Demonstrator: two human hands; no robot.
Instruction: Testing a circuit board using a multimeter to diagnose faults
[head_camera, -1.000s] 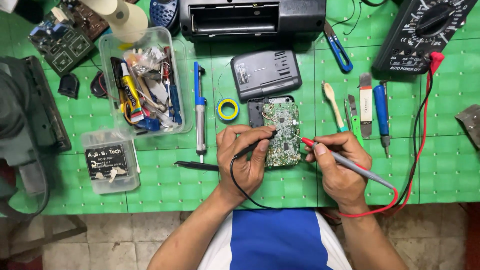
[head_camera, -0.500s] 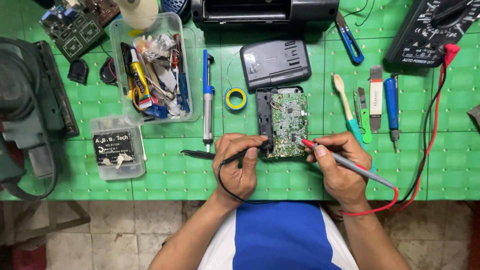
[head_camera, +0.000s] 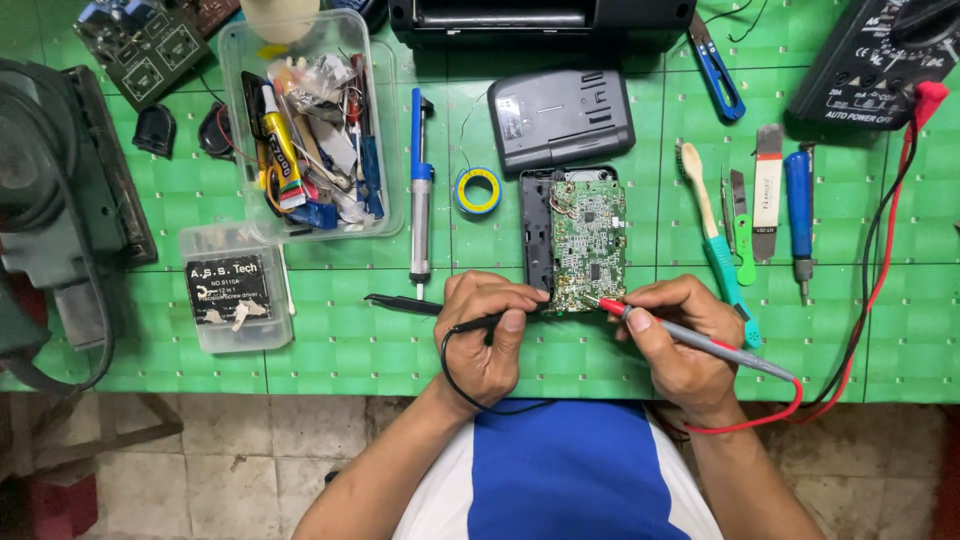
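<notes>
1. Two hands worked at the near edge of the green tabletop (head_camera: 340, 350) in the head view. The left hand (head_camera: 490, 325) had its fingers curled shut around a black probe (head_camera: 478, 322), thumb on top, so the tip could reach the lower left corner of the circuit board (head_camera: 588, 245).
2. The right hand (head_camera: 680, 335) pinched a red probe (head_camera: 640, 318) like a pen between thumb and fingers, its tip touching the board's bottom edge; that grip seemed to allow fine aiming.
3. The board lay face up in its open black case, straight ahead of the person and between both hands, close enough for both wrists to rest on the tabletop.
4. Red and black leads ran off right toward a black meter (head_camera: 880, 60) at the far right corner, out of the way yet readable.
5. A grey back cover (head_camera: 560, 118) lay just beyond the board, apparently set aside.
6. Hand tools lined up right of the board; a clear tub of oddments (head_camera: 315, 130) and a roll of tape (head_camera: 478, 190) sat to its left.
</notes>
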